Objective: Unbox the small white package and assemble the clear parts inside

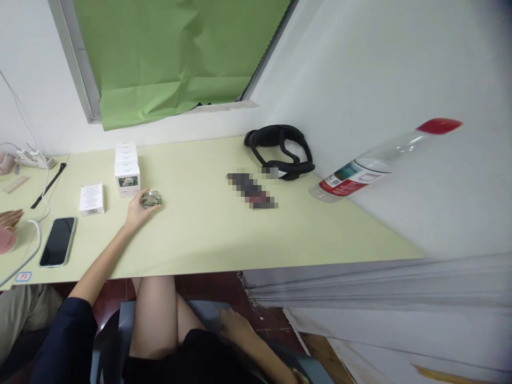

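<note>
A small round clear glass piece (pixel 151 199) sits at the fingertips of the person's left grip (pixel 148 202), above or on the worktop (pixel 192 234); whether it touches the surface is hard to tell. The thumb and fingers are closed around its left and near sides. The glass is see-through and shiny, with dark and pale reflections.

The worktop is pale yellow-green and smooth. Just beyond the left grip and slightly left, a row of white boxes (pixel 128 170) runs toward the wall, the nearest printed with white flowers. Left of the grip lies a single white box (pixel 92 199); farther left and closer to the person is a dark-screened phone (pixel 58 241). At the far left are another person's hand (pixel 10 217) and a pink cup (pixel 6 240). Well to the right of the grip are a black headset (pixel 282 152) and a red-capped bottle (pixel 354 173), near a white wall (pixel 392 64). Green sheeting (pixel 180 58) covers the window beyond.

The right grip (pixel 232 324) is below the worktop's edge, beside the legs; its state cannot be told.

The glass presents its round outline upward to the viewer; length and width look about equal, so no direction stands out as a long axis.
</note>
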Available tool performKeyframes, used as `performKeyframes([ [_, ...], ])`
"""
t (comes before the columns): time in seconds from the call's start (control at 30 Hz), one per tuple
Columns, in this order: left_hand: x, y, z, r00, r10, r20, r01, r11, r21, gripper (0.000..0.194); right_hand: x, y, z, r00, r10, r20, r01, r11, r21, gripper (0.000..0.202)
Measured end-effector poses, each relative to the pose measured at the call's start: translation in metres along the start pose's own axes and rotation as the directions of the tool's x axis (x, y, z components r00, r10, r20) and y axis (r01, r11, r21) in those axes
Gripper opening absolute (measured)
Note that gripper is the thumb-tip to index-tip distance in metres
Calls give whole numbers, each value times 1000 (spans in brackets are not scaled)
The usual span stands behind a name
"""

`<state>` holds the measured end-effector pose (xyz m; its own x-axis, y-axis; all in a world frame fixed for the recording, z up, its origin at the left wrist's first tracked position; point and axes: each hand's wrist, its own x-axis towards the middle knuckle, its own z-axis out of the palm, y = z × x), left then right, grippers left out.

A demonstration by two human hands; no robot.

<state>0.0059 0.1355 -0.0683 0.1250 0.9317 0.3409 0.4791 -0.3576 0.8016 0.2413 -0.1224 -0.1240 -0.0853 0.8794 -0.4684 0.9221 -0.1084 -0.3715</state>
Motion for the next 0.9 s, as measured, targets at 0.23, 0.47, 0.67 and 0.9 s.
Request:
performKeyframes([
  [0.23,7,6,14,998,-22,54,21,1000,21,52,24,-36,-133,738,-626,254,446,733,513,34],
  [0.47,8,2,17,997,13,76,-19,997,78,46,175,-50,-200,868,-195,-457,454,683,571,30],
  [0.67,15,-4,22,989,119,88,-136,965,226,49,245,-44,-189,841,29,-540,319,780,539,20],
  [0.9,38,-1,40,977,154,149,-195,929,315,52,245,-38,-182,798,13,-603,370,779,506,21],
])
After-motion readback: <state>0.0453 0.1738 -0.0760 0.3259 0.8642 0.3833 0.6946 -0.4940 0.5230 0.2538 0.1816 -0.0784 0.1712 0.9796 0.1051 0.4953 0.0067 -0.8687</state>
